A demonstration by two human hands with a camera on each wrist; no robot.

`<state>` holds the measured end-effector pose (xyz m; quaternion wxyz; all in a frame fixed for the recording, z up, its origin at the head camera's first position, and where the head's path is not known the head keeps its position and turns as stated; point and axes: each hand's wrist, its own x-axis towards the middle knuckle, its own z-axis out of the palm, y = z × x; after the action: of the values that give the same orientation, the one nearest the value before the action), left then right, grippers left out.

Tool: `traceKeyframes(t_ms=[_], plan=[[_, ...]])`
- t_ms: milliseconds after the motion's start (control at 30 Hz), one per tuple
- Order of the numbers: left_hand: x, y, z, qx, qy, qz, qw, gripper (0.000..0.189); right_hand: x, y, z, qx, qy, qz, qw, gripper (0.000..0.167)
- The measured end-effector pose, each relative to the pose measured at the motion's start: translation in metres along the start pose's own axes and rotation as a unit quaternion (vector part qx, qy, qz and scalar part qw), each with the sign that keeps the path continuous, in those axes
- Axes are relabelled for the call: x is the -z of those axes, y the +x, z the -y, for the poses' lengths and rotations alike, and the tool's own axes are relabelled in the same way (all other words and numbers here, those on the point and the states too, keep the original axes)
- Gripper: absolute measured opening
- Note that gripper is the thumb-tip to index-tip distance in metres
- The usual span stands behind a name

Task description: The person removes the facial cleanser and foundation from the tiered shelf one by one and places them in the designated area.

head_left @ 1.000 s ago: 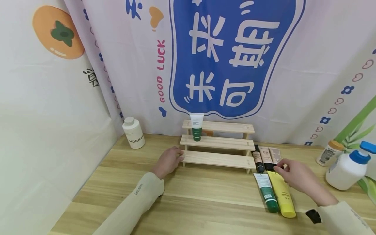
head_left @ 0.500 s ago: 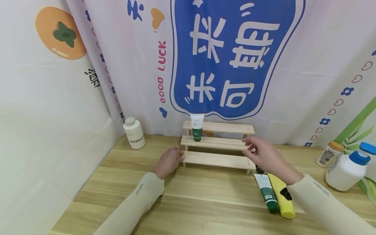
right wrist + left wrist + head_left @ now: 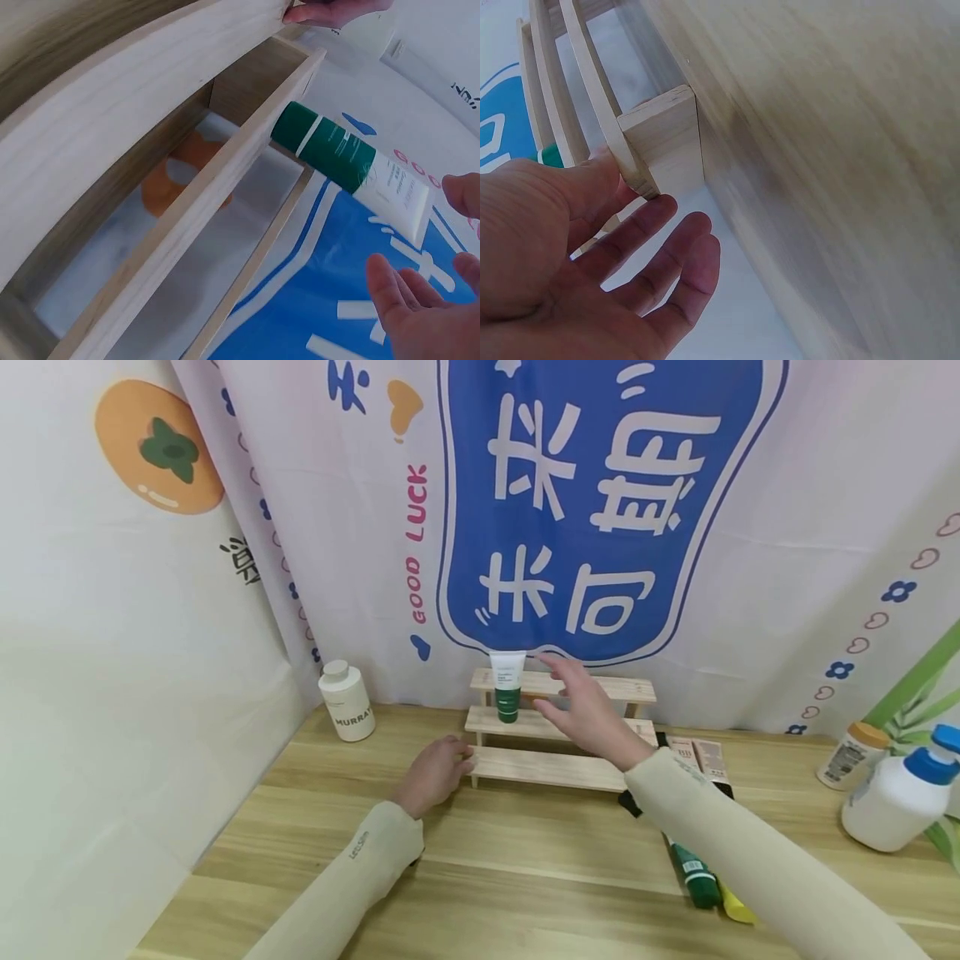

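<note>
A three-tier wooden display rack (image 3: 551,768) stands against the back cloth. On its middle tier a white-and-green squeeze tube (image 3: 507,689) stands cap down. My left hand (image 3: 435,772) pinches the left end of the lowest tier; the left wrist view shows the thumb and index finger at the board's end (image 3: 660,124), the other fingers loosely bent below. Just right of the tube is my right hand (image 3: 588,710), thumb and fingers spread apart. In the right wrist view a gap separates its fingers (image 3: 386,292) from the tube's white end; it holds nothing.
A white MURRAY bottle (image 3: 348,710) stands at the back left. Right of the rack lie cosmetic tubes, including a green-and-white tube (image 3: 697,881) and a yellow tube (image 3: 738,906), partly behind my right sleeve. Farther right stand an orange-capped bottle (image 3: 851,760) and a blue-topped pump bottle (image 3: 892,810).
My right hand has moved left from the tubes on the right, across the rack, to beside the standing tube, its fingers spreading. The left hand has stayed at the rack's end.
</note>
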<state>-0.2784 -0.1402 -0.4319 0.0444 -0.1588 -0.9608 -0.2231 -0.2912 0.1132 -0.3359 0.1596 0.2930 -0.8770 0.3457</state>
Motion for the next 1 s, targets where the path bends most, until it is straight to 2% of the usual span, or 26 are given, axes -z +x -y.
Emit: traceKeyframes(t_ms=[200, 367, 500, 700, 833, 1000], plan=[[-0.001, 0.000, -0.002, -0.004, -0.003, 0.003, 1.0000, 0.023, -0.019, 0.029, 0.004, -0.037, 0.017, 0.002, 0.9992, 0.066], [-0.001, 0.000, -0.002, -0.010, -0.006, 0.001, 0.9999, 0.023, -0.034, 0.037, 0.007, -0.070, 0.041, -0.021, 0.9965, 0.063], [-0.002, 0.001, -0.003, -0.007, -0.004, 0.003, 1.0000, 0.024, -0.046, 0.036, 0.005, -0.085, 0.070, -0.053, 0.9925, 0.059], [-0.003, 0.002, -0.004, 0.003, -0.003, 0.010, 0.9999, 0.025, -0.053, 0.029, -0.004, -0.088, 0.102, -0.099, 0.9859, 0.043], [-0.003, 0.001, -0.003, -0.001, -0.003, 0.011, 0.9999, 0.025, -0.046, 0.021, -0.009, -0.071, 0.108, -0.125, 0.9836, 0.041], [0.000, -0.001, 0.000, -0.002, -0.002, 0.005, 1.0000, 0.024, -0.030, 0.009, -0.014, -0.041, 0.104, -0.137, 0.9843, 0.043]])
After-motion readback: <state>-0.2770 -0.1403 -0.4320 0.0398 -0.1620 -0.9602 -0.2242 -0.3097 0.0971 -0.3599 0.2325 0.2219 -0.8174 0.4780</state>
